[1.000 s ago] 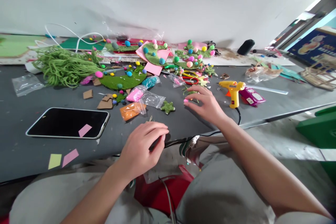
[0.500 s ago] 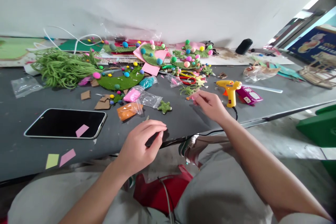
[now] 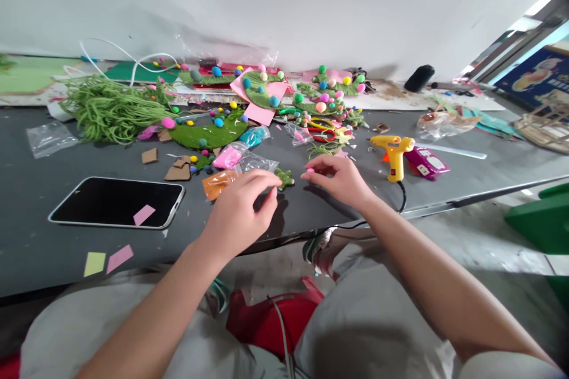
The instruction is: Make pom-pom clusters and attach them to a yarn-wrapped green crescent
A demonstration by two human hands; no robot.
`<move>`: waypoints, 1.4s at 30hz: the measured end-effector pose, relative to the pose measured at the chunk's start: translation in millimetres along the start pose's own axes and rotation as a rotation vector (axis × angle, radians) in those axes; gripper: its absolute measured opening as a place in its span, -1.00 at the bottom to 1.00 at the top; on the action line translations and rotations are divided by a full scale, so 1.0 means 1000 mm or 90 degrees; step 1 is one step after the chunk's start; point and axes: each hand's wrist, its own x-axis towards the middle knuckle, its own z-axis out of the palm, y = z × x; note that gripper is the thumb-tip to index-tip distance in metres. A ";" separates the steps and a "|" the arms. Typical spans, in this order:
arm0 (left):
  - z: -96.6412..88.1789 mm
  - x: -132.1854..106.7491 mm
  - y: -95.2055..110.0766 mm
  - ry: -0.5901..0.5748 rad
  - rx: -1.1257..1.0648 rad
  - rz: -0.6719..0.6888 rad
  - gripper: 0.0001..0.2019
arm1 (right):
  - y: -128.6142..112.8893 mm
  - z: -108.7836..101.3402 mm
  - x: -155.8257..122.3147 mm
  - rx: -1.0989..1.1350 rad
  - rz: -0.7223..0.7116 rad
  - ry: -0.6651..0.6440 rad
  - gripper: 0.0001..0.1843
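My left hand (image 3: 240, 210) hovers over the dark table (image 3: 44, 243) with its fingers curled together, fingertips just left of a small green felt star (image 3: 284, 177). What it holds, if anything, is hidden. My right hand (image 3: 340, 177) is to the right of the star, thumb and fingers pinched around something tiny and pink that I cannot make out. Between and behind the hands lie small plastic bags: orange (image 3: 217, 183), pink (image 3: 227, 158) and a clear one (image 3: 258, 163).
A yellow glue gun (image 3: 393, 151) stands right of my right hand, its cord running over the table edge, beside a purple packet (image 3: 424, 161). A black phone (image 3: 116, 203) lies at left. Green yarn (image 3: 111, 109), pompom-covered felt pieces (image 3: 208, 133) and scissors (image 3: 320, 131) crowd the back.
My left hand moved up from the table's front edge toward the green star. My right hand drew back from the yarn scraps near the scissors, toward the star, and closed into a pinch.
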 end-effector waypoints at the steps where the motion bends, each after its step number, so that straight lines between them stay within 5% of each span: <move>1: 0.001 0.008 -0.002 0.010 -0.002 0.006 -0.82 | 0.000 0.002 0.000 0.018 -0.011 0.013 -0.67; 5: 0.007 0.028 -0.009 -0.032 -0.029 -0.029 -0.75 | -0.005 0.010 0.000 0.118 -0.013 0.001 -0.69; 11: 0.013 0.028 -0.015 -0.046 -0.088 -0.023 -0.61 | -0.024 0.023 0.001 0.097 0.013 0.033 -0.57; 19: 0.019 0.025 -0.023 -0.015 -0.129 0.021 -0.81 | -0.046 0.038 0.005 0.210 0.063 -0.059 -0.43; 24: 0.015 0.025 -0.021 0.004 -0.094 0.010 -0.77 | -0.037 0.025 0.007 0.161 0.059 -0.048 -0.56; 28: 0.006 0.024 -0.025 0.018 -0.021 -0.007 -0.77 | -0.017 0.006 0.007 -0.082 -0.041 0.014 -0.76; 32: -0.007 0.022 -0.035 0.039 0.097 -0.032 -0.83 | -0.008 -0.002 0.006 -0.240 -0.084 -0.045 -0.82; 36: -0.017 0.019 -0.046 0.059 0.152 -0.044 -0.82 | -0.011 -0.010 0.009 -0.251 -0.087 -0.086 -0.72; 42: -0.036 0.012 -0.055 0.097 0.120 -0.104 -0.81 | -0.017 -0.017 0.040 -0.181 -0.048 0.026 -0.72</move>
